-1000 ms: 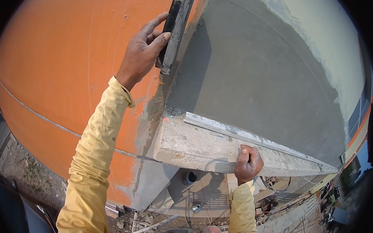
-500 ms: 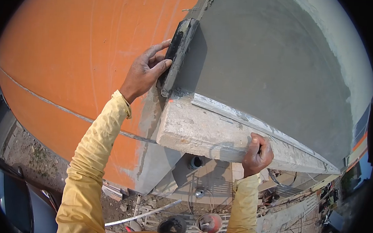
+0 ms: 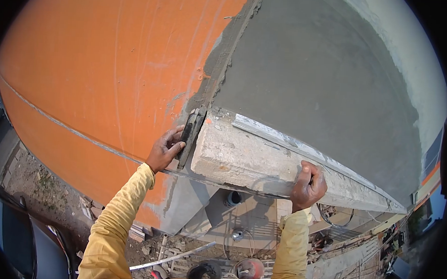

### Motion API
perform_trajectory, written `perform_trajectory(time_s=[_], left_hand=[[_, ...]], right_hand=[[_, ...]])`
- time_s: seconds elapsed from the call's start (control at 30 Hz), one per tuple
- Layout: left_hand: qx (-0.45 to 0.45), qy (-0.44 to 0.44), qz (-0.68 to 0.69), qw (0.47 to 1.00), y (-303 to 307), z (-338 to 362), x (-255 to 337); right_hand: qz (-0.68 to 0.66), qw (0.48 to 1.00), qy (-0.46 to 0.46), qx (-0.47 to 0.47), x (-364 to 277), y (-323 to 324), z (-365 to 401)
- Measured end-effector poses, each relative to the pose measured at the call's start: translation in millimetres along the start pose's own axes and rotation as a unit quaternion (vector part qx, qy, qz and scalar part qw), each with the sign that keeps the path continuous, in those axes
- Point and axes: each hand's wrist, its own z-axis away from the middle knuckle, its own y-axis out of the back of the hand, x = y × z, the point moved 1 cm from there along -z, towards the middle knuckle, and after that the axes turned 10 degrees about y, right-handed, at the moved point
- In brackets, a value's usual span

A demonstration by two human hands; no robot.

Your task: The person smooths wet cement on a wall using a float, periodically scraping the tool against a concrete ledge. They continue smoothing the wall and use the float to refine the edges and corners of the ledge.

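Note:
My left hand [image 3: 166, 149] grips a plastering float [image 3: 192, 138] by its dark handle. The float stands nearly upright at the wall corner, close to the left end of the rough concrete ledge [image 3: 238, 153]. A strip of grey mortar [image 3: 221, 63] runs up the corner above it, between the orange wall [image 3: 86, 61] and the smooth grey plaster [image 3: 313, 68]. My right hand [image 3: 309, 187] is closed like a fist at the ledge's front edge; what its fingers hold, if anything, is hidden.
A pale straight batten [image 3: 289, 138] lies along the ledge against the plaster. Far below are a red-rimmed bucket [image 3: 249, 270], a dark bucket [image 3: 205, 271], slatted boards and rubble. A parked car [image 3: 26, 235] stands at lower left. The ledge drops off sharply at its front.
My left hand has brought the float down and left along the corner, from above the ledge to beside its end. More corner mortar shows. My right hand has stayed in place.

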Motion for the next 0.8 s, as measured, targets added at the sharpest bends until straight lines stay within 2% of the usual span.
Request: perform_trajectory(time_s=[0.07,0.13,0.2,0.27,0.33,0.4,0.43,0.47,0.5,0.57,0.67,0.8], left_hand=[[-0.007,0.049,0.000,0.999,1.8,10.7,-5.8],[-0.004,0.034,0.005,0.999,5.3,23.1,-19.5],[0.036,0.054,-0.004,0.998,7.9,35.6,-22.7],[0.056,0.032,-0.037,0.997,10.8,37.8,-17.4],[0.122,-0.017,0.034,0.992,7.3,40.5,16.6],[0.138,-0.024,0.051,0.989,9.1,35.2,41.1],[0.146,-0.058,0.079,0.984,8.9,31.3,54.4],[0.155,-0.093,0.108,0.978,8.4,26.3,66.8],[0.162,-0.091,0.112,0.976,7.7,20.0,78.3],[0.110,-0.131,0.129,0.977,5.1,5.4,98.1],[0.075,-0.119,0.102,0.985,-2.2,-23.0,115.3],[0.063,-0.147,0.093,0.983,-20.8,-60.9,153.2]], right_hand=[[-0.002,1.000,0.001,0.002,1.0,0.6,-0.5],[0.000,1.000,0.013,0.002,2.1,1.7,0.0],[-0.003,1.000,0.017,0.003,2.5,2.4,1.1],[-0.006,1.000,0.022,0.006,3.9,0.3,0.1],[-0.010,1.000,0.028,0.008,3.8,0.1,0.6],[-0.008,1.000,0.000,0.000,2.3,1.1,0.5],[-0.007,1.000,-0.025,-0.005,1.1,1.8,1.4],[-0.009,1.000,-0.024,-0.012,1.0,1.7,2.9],[-0.010,1.000,-0.020,-0.001,2.8,0.4,3.4],[-0.012,1.000,-0.011,0.003,3.1,-2.8,2.9],[0.011,1.000,0.001,0.006,1.9,-4.3,1.7],[0.012,1.000,0.005,-0.013,2.1,-1.6,1.0]])
